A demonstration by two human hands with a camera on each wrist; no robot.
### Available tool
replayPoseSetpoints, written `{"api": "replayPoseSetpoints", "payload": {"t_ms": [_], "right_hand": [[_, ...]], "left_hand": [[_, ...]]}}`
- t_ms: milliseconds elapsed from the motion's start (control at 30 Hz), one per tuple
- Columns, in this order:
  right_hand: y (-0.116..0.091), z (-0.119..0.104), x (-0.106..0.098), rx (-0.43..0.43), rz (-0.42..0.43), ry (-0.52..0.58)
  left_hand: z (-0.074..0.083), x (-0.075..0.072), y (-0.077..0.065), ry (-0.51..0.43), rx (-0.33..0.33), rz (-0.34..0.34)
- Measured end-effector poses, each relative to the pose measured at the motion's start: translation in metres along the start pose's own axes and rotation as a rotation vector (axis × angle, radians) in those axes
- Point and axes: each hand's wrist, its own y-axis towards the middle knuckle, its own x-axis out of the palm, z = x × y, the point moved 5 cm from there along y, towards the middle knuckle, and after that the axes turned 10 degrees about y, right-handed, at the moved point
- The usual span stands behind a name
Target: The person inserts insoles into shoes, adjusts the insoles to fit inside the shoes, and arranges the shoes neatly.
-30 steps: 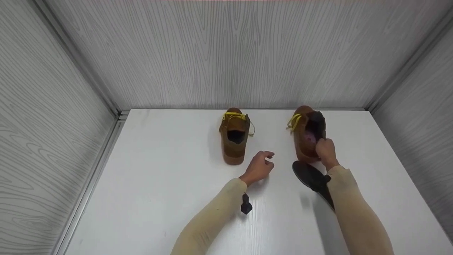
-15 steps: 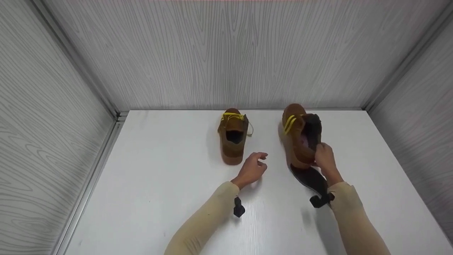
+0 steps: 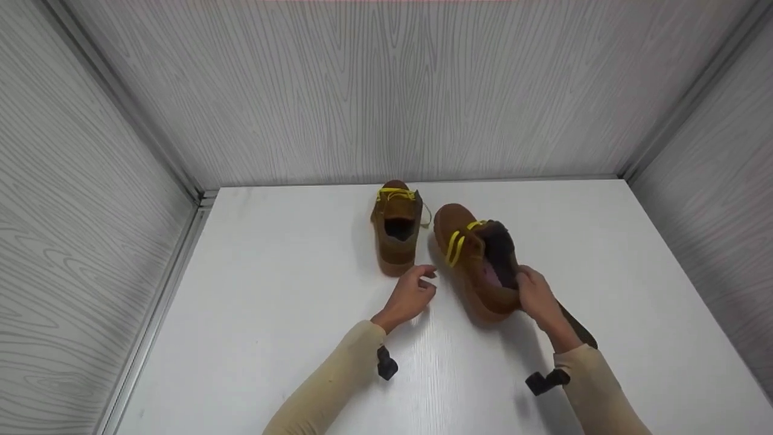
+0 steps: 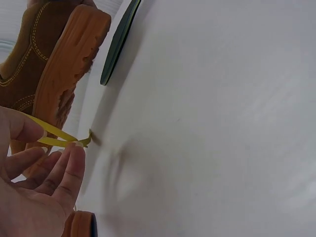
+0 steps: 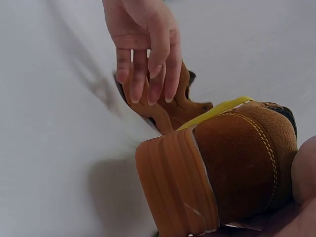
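While tilted, shoe (image 3: 474,273) in collar-grip of right fingers (image 3: 526,280), loose left fingers (image 4: 74,173) beside it.

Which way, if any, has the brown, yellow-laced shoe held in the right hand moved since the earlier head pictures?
Yes: the held brown shoe has moved leftward along, and away from, the far edge of the white tabletop.

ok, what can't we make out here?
Dark flat piece: head view, partly covered by the right grip and forearm.
Right grip: right wrist view, cut off by the right edge.
Other shoe: left wrist view, mostly lost behind the left grip and bottom edge.
Toe of the held shoe: right wrist view, hidden behind its heel.
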Motion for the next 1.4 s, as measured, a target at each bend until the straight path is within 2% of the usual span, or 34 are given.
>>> {"api": "replayPoseSetpoints", "payload": {"t_ms": [300,567,767,967,1167,1267,1400], "right_hand": [[-0.021,0.005,0.021,-0.025,0.004,-0.024],[-0.035,0.011,0.035,-0.019,0.014,-0.053],[-0.039,0.017,0.044,0.006,-0.027,-0.060],[-0.042,0.012,0.051,-0.013,-0.084,-0.150],[-0.041,0.014,0.050,-0.019,-0.108,-0.158],[-0.038,0.013,0.050,-0.036,-0.102,-0.143],[-0.031,0.010,0.052,-0.054,-0.082,-0.130]], "left_hand": [[-0.001,-0.005,-0.013,-0.011,-0.007,0.001],[-0.006,-0.002,-0.022,-0.009,-0.065,-0.017],[-0.008,0.000,-0.025,-0.005,-0.067,-0.008],[-0.008,-0.002,-0.027,0.022,-0.108,0.056],[-0.002,-0.007,-0.029,0.013,-0.112,0.149],[0.005,-0.013,-0.029,0.064,-0.095,0.211],[0.022,-0.025,-0.025,0.179,-0.018,0.286]]}}
